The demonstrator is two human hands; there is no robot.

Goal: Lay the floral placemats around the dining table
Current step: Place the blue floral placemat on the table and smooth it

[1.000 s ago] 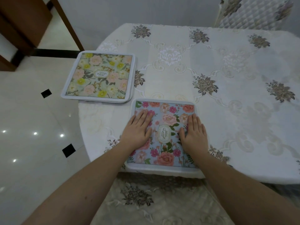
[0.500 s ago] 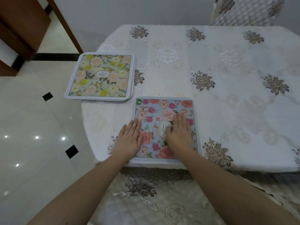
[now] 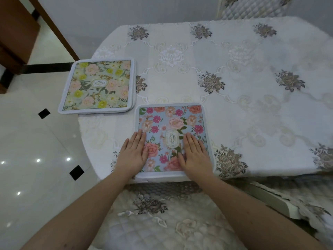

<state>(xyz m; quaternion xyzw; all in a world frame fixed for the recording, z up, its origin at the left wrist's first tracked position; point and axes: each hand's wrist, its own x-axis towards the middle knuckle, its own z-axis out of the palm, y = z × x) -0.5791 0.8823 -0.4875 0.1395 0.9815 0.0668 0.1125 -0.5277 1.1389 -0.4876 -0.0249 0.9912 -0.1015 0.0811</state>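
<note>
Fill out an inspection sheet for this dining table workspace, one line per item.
Surface: dining table under a white embroidered tablecloth.
Job's things: blue floral placemat flat at the near edge; green-yellow floral placemat at the left corner, overhanging the edge, seemingly a stack.
Clutter: nothing seen.
Grippers: left hand and right hand press flat on the blue placemat, fingers straight.
Cables: nothing seen.
Surroundings: quilted chair seat below, chair back opposite, glossy tiled floor.

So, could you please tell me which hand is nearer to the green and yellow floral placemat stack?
Left. The left hand rests flat just below-right of that stack; the right hand lies farther right.
</note>
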